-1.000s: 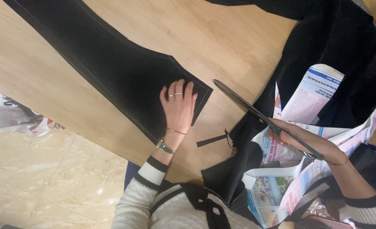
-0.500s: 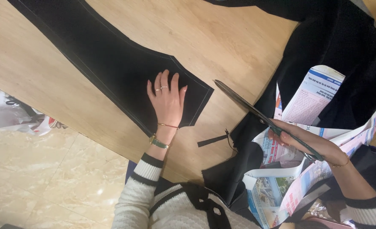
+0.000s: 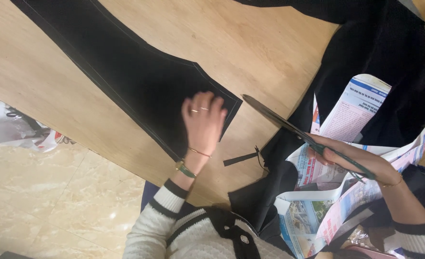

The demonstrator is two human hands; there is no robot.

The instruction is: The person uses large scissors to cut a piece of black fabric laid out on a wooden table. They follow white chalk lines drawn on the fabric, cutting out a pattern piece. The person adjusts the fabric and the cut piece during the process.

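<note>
A long piece of black fabric point(image 3: 126, 76) with pale stitched lines along its edges lies flat on the light wooden table point(image 3: 250, 43), running from the far left corner down toward the person's body, and everything else sits around it. The left hand point(image 3: 203, 122) rests on the near end of that fabric, palm down, its fingers curled a little at the tips and pressing on the cloth close to the squared-off end — it grips nothing, only lies on the surface. Rings show on two fingers, and a thin bracelet and a green band circle the wrist. To the right of the fabric's end, apart from it, the right hand point(image 3: 351, 158) is closed around the handles of a pair of long scissors point(image 3: 294, 129); the blades look shut or nearly so, and the tip points toward the fabric's end without touching it. A small black scrap point(image 3: 241, 158) lies on the table just near of the fabric's end, between the two hands. Right of the fabric, under the right hand, folded newspaper sheets point(image 3: 351, 110) lie over a heap of dark cloth point(image 3: 394, 62) that covers the table's right side. Left of the fabric, beyond the table's edge, a white plastic bag point(image 3: 11, 127) sits on the tiled floor point(image 3: 54, 201).
</note>
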